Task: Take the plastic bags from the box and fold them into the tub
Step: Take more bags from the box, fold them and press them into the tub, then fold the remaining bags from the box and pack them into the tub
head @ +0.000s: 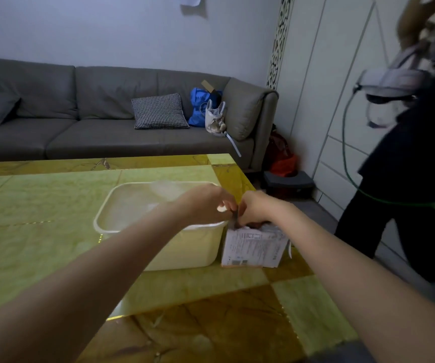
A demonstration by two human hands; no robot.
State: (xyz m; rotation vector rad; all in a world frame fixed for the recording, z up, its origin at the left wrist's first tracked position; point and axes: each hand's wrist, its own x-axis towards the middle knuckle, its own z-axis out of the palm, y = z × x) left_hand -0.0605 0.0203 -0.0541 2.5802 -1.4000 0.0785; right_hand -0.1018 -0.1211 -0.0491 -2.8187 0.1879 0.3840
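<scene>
Far left, we note a long grey fabric sofa (80, 119) against the wall, with a black-and-white checked cushion (158, 111) and a blue bag (200, 106) toward its right end. Nearer us, the glossy yellow-green patterned desk (41, 244) carries the task's things. The pale cream rectangular plastic tub (185, 250) sits mid-desk; inside it we see translucent plastic (166, 189) near the far wall, though we cannot tell whether this is a folded bag or a liner. Our left hand (206, 205) is over the tub's right rim, fingers curled and pinching a thin dark strip of bag (234, 217) that rises from the small white printed cardboard box (253, 247). The box stands just beside the tub on its right, touching or nearly so. Our right hand (255, 208) is directly above the box opening, fingers curled down onto the same dark strip; both grips are narrow, closed on the bag material. Further bags inside the box are largely hidden by the hands. Judgement: the step in hand is extraction, drawing one bag up out of the box. The next move likely calls for lifting the bag free, steadying the light box so it does not tip, then spreading the bag flat for folding before it goes into the tub. At far right, another person in dark clothing (407, 179) stands off the desk.
</scene>
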